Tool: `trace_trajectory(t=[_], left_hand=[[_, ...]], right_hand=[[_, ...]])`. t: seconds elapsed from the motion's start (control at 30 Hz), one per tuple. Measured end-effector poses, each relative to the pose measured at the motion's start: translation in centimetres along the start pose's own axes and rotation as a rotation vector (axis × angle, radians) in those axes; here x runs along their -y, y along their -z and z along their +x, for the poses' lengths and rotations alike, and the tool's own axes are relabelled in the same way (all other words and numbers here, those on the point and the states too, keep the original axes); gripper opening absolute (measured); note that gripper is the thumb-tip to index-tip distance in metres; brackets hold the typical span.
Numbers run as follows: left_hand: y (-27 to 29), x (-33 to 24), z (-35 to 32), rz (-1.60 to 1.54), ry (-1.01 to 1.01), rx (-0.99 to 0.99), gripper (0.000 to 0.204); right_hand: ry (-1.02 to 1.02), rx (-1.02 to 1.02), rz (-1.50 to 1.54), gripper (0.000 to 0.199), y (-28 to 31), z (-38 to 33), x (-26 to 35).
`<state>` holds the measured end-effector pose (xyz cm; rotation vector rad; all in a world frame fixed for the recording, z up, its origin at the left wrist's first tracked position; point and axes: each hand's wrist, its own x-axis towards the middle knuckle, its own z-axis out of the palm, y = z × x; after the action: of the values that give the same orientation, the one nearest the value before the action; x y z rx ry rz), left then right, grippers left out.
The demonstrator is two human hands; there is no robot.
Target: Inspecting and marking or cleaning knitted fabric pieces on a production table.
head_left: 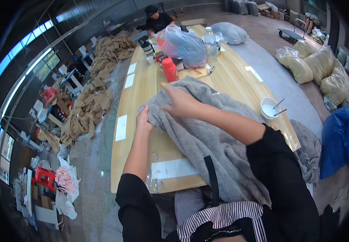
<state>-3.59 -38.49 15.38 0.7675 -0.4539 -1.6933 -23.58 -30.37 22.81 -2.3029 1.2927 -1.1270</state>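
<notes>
A large piece of grey plush cloth (200, 133) lies bunched over the near half of the wooden table and hangs toward my lap. I cannot tell whether it is a garment or a blanket. At its left end, my left hand (144, 120) pinches the edge, thumb on top and the other fingers mostly hidden. My right hand (181, 103) reaches across over the cloth, its fingers stretched out and apart, close to or touching the fabric near the left hand.
The wooden table (136, 97) bears a red bottle (169, 69), a filled plastic bag (186, 48), a clear bottle (210, 40), and a white tub (268, 108) with sticks. Brown garments (81, 117) are heaped left; stuffed sacks (319, 64) lie right. A person (158, 21) sits beyond.
</notes>
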Motion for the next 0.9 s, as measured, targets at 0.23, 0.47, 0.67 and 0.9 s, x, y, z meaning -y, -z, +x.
trace_trajectory(t=[0.23, 0.47, 0.67, 0.9], left_hand=[[9.9, 2.8, -1.0, 0.708, 0.255, 0.016, 0.028], [13.2, 3.2, 0.2, 0.988, 0.110, -0.281, 0.029], [14.5, 2.6, 0.1, 0.786, 0.144, -0.345, 0.032], [13.2, 3.8, -2.9, 0.529, 0.026, -0.058, 0.042]], right_hand=[[-0.051, 0.519, -0.365, 0.058, -0.6, -24.0, 1.2], [-0.059, 0.332, -0.381, 0.035, 0.2, -14.6, -15.3], [-0.033, 0.222, -0.576, 0.041, -2.2, -7.9, -15.8], [-0.123, 0.138, -0.529, 0.054, -2.1, -17.6, -6.6]])
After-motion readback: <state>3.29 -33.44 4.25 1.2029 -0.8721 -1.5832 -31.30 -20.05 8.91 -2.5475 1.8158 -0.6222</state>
